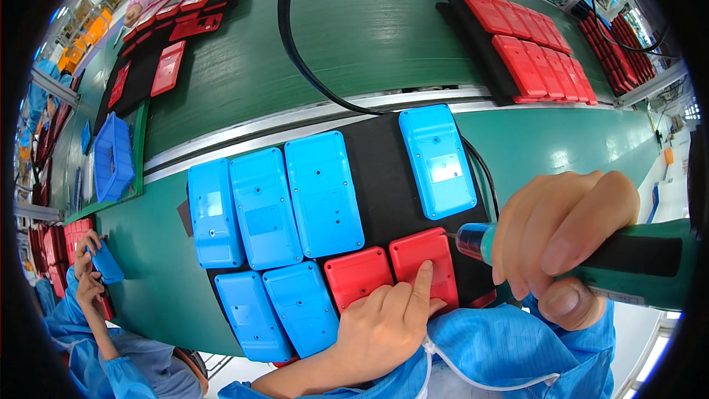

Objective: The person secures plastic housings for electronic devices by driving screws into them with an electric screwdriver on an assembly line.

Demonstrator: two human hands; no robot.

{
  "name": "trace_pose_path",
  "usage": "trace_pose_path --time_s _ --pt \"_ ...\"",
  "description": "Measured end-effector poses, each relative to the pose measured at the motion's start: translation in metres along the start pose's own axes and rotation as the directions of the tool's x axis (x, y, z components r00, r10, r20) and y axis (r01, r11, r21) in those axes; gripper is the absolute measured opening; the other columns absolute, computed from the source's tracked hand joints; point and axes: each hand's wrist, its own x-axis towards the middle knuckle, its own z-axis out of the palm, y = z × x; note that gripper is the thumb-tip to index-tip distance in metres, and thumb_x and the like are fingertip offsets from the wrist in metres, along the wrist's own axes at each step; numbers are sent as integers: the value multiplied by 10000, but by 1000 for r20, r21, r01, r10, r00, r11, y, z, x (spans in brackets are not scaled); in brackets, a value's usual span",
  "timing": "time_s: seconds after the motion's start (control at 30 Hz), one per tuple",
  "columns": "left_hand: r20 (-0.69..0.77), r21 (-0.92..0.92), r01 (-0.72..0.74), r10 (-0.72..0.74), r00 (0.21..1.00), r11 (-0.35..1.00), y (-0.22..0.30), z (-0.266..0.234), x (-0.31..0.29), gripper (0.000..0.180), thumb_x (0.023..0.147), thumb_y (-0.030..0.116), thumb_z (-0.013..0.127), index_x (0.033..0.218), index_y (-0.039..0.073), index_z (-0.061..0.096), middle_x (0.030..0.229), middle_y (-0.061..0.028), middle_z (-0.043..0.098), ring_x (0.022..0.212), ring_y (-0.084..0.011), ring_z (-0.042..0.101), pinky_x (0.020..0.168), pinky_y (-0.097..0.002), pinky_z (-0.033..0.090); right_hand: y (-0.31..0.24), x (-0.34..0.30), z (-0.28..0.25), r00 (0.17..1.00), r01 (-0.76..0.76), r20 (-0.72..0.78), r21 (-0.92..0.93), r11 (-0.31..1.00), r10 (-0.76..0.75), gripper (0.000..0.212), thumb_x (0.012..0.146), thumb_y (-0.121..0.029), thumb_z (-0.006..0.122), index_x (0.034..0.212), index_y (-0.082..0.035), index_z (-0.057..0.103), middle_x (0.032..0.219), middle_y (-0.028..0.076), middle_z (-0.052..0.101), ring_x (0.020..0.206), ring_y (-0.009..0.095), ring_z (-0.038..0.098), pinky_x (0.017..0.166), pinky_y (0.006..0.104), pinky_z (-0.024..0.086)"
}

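Observation:
My right hand [565, 240] is wrapped around a green and black electric screwdriver [642, 266]. Its bit points left and meets the upper right corner of a red plastic housing [421, 255], where a screw hole seems to be. With the index finger stretched out, my left hand [388, 325] presses on that same housing; the thumb lies by its near edge and the other fingers are bent. A second red housing [354, 273] sits just to the left, partly under my left hand. Several blue housings [325, 192] lie back side up in rows on a black mat [377, 170].
Beyond a metal rail runs a green conveyor [377, 37] carrying black mats with red housings [528, 52]. A black cable [292, 37] arches over it. At left stands a blue bin [113, 157]; below it, a co-worker's hands [88, 273] hold a blue housing.

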Motion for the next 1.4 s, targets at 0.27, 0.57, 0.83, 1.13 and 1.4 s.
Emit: trace_pose_path --time_s 0.27,0.57,0.83,1.13,1.4 --pt "96 56 53 -58 994 997 3 -3 1 531 707 282 641 1076 -86 542 593 -10 417 500 -109 454 412 -212 394 11 -3 19 953 -85 -284 84 993 105 277 787 -157 643 811 -77 380 502 14 470 370 103 457 380 233 424" --pt "171 34 50 -55 984 998 5 -4 8 558 712 293 643 1083 -106 519 606 -32 460 506 -131 482 398 -240 408 22 -6 13 962 -50 -251 222 974 107 300 790 -172 635 801 -91 346 489 16 441 362 89 424 354 235 380" --pt "209 -66 174 -157 965 983 7 -9 -1 596 768 312 583 1168 -98 419 729 -121 548 647 -229 568 515 -318 477 22 -6 18 946 -61 -314 76 995 81 214 763 -50 575 805 -53 366 515 44 421 358 122 392 349 263 359" --pt "555 -742 237 -376 742 -626 -12 -20 -13 342 920 75 372 1236 -53 351 1216 -157 438 1072 -198 495 917 -298 421 -9 -33 12 828 255 -546 165 953 -126 166 800 -79 511 853 -48 358 569 19 379 395 89 347 382 217 308" --pt "563 -675 157 -365 741 -721 -11 -26 -8 334 907 234 456 1132 -14 461 1078 -99 551 974 -139 565 788 -208 497 -34 -45 36 840 381 -473 165 910 -266 144 855 -117 468 852 -58 337 548 -1 345 382 49 310 405 164 301"
